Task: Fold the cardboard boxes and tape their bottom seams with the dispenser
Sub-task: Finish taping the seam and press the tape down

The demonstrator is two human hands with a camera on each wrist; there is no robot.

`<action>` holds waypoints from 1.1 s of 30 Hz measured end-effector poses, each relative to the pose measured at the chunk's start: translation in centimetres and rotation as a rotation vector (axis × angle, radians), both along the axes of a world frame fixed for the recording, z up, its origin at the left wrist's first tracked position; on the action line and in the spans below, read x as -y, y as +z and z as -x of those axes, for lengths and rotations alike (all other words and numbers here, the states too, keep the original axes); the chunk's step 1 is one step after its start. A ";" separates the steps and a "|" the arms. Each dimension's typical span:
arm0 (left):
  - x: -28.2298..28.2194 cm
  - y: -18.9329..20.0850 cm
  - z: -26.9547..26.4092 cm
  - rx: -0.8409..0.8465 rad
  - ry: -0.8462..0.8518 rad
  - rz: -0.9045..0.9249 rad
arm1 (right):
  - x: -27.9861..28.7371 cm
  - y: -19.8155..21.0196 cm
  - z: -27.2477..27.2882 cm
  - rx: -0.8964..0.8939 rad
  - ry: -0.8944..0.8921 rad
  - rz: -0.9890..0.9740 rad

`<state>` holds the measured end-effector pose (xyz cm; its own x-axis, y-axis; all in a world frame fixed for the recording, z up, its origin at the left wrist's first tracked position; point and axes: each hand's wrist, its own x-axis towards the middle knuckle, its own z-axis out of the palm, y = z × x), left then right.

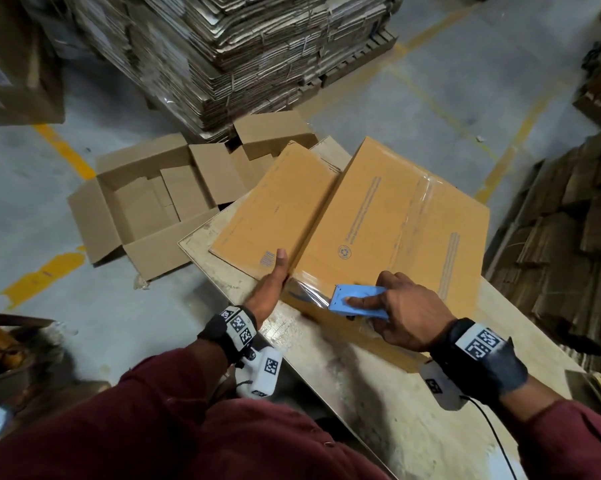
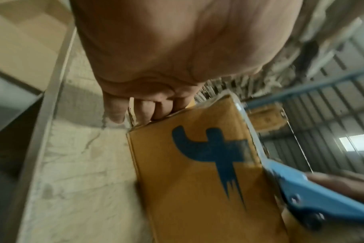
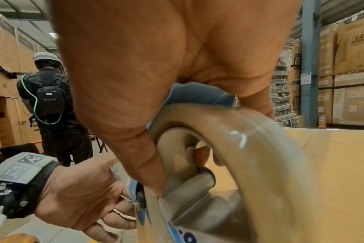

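Right fingers (image 1: 363, 301): curled round the blue tape dispenser (image 1: 358, 303); the forefinger lies along its flat side, the thumb wraps the far side.
Left fingers (image 2: 143, 111): bent over the near left edge of the cardboard box (image 1: 354, 230), with the thumb (image 1: 281, 259) stretched flat on the top flap.
Right hand (image 1: 406, 313): at the near end of the box, just over the top corner, gripping the dispenser.
Left hand (image 1: 269, 289): beside the right hand at the same near edge, holding the box steady; the two are close but apart.
Cardboard box: lies on the counter (image 1: 361, 393) with its closed flaps facing up and the centre seam running away from the person; a blue logo (image 2: 214, 151) is printed on the near side wall.
Tape (image 1: 420, 202): a clear strip shines across the right flap and wraps down over the near corner at the dispenser's mouth.
Tape roll (image 3: 260, 148): sits in the dispenser under the right palm, blurred in the right wrist view.
Open box (image 1: 143, 206): stands on the floor (image 1: 32, 188) to the left of the counter, its flaps spread out.
Flat cardboard stack (image 1: 243, 53): piled on a pallet beyond the counter.
Another person (image 3: 50, 98): stands with their back turned, in a white helmet and a black backpack, seen in the right wrist view.
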<state>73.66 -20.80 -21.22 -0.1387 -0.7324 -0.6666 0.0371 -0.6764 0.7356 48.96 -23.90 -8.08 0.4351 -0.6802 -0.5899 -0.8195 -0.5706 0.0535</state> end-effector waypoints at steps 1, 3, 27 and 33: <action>-0.5 -0.4 -0.1 0.017 -0.037 -0.006 | 0.0 0.0 0.0 0.000 0.005 0.002; -1.0 -0.1 -0.2 0.017 -0.079 0.004 | 0.1 0.0 0.1 -0.002 0.002 0.000; 0.5 -0.1 1.1 1.084 -1.147 1.154 | -0.1 2.7 1.4 -0.165 0.174 -0.033; 0.5 -0.5 0.8 1.034 -1.073 1.218 | -1.5 3.2 3.6 -0.100 0.157 -0.004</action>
<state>72.84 -21.32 -21.71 -0.7258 -0.6864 -0.0447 -0.6776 0.7023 0.2180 45.36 -22.40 -4.93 0.4747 -0.6061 -0.6382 -0.7111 -0.6914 0.1277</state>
